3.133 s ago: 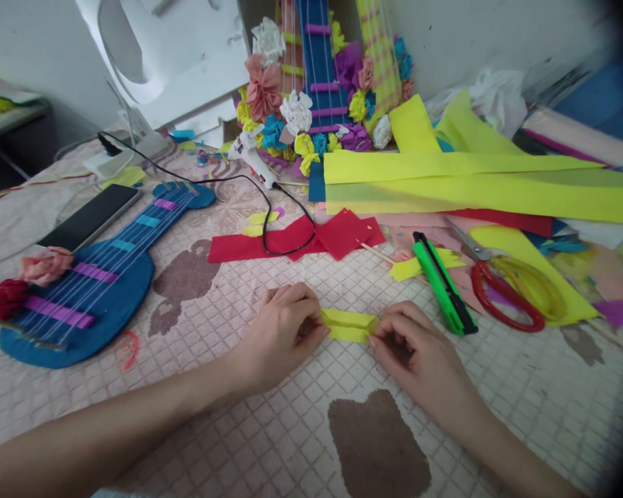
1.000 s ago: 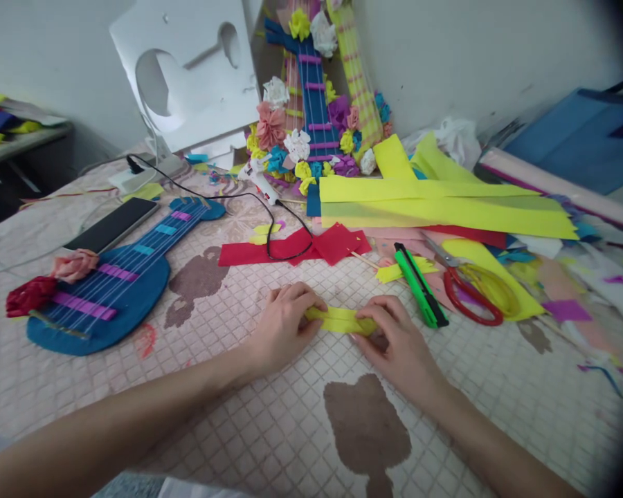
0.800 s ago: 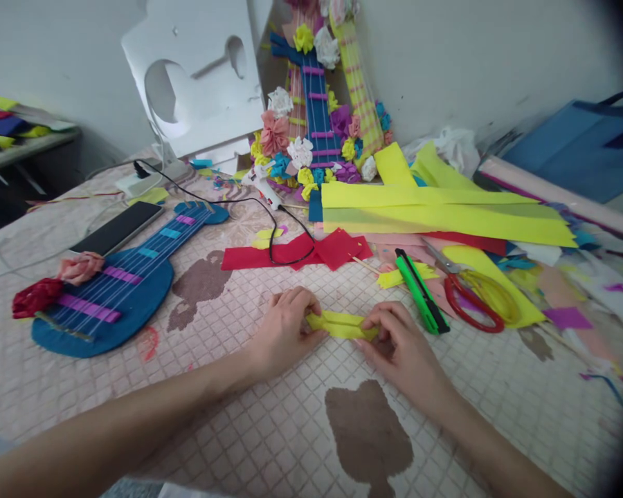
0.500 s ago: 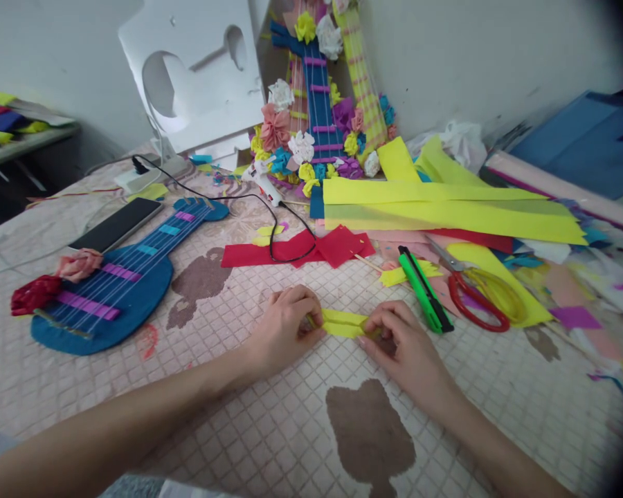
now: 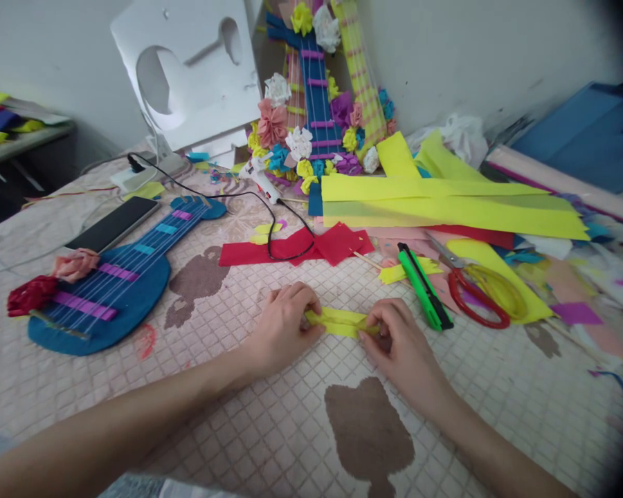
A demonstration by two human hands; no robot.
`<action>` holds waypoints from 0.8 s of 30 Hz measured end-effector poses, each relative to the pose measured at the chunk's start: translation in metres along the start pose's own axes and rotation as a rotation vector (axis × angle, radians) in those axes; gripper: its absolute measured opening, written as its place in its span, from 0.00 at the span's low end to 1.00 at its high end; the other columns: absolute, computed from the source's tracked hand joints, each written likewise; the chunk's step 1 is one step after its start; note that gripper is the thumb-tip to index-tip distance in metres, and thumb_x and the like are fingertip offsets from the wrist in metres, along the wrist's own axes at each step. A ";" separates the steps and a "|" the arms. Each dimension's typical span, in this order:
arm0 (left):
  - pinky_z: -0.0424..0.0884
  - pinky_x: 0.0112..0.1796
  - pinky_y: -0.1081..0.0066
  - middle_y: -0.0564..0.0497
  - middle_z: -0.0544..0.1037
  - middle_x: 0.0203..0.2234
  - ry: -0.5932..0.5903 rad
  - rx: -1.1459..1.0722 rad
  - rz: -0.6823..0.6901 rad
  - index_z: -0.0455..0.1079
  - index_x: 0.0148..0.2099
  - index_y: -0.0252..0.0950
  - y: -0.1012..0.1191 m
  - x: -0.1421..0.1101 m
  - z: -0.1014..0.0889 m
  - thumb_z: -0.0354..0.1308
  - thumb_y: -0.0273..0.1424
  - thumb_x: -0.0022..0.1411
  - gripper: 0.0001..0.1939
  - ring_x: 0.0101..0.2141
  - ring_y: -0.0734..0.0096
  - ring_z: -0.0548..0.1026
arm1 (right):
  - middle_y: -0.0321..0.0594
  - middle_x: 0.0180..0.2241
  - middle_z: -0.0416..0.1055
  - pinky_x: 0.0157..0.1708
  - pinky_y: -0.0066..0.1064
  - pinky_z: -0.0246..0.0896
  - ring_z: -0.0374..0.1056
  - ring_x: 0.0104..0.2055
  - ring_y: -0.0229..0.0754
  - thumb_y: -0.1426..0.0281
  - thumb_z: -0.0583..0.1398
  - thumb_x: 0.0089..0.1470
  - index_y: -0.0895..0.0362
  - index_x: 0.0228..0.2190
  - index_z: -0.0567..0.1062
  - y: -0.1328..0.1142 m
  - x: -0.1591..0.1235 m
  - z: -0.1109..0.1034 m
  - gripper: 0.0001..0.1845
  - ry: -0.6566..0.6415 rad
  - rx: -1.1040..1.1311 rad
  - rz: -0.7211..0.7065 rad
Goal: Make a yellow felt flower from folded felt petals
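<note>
A narrow yellow crepe paper strip (image 5: 341, 322) lies between my hands just above the patterned cloth, with a fold along its length. My left hand (image 5: 289, 325) pinches its left end between thumb and fingers. At the other end, my right hand (image 5: 393, 337) grips the strip the same way; the fingers hide part of the paper. To the right of that hand lie a green box cutter (image 5: 424, 287) and red-and-yellow-handled scissors (image 5: 478, 290). Red crepe paper pieces (image 5: 337, 243) rest beyond the strip, crossed by a black cable.
A blue paper guitar (image 5: 117, 287) with paper roses lies on the left beside a phone (image 5: 113, 225). Behind are a white glue gun (image 5: 260, 178), decorated guitars (image 5: 319, 104) and a white foam board (image 5: 192, 76). Long yellow paper sheets (image 5: 446, 204) spread across the back right.
My fingers have shifted slightly on the yellow strip, and its fold looks a little more closed. Both hands stay in nearly the same place; the view has tilted slightly.
</note>
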State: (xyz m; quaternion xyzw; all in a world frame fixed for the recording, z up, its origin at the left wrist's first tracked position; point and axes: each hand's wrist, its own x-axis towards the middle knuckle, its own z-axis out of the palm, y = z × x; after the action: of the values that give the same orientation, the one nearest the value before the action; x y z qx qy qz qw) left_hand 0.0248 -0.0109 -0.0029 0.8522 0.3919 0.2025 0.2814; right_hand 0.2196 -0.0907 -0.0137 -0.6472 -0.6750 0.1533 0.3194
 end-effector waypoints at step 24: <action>0.57 0.41 0.62 0.52 0.71 0.37 -0.005 0.121 0.046 0.69 0.38 0.39 0.003 0.004 0.005 0.56 0.28 0.59 0.04 0.41 0.65 0.69 | 0.42 0.38 0.62 0.37 0.39 0.66 0.66 0.39 0.44 0.72 0.54 0.55 0.54 0.39 0.67 0.001 0.002 0.003 0.07 -0.030 -0.103 -0.027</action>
State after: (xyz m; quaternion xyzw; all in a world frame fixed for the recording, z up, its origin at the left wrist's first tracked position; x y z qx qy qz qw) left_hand 0.0321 -0.0114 -0.0042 0.8770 0.3830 0.1825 0.2256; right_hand 0.2184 -0.0882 -0.0160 -0.6512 -0.6953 0.1236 0.2777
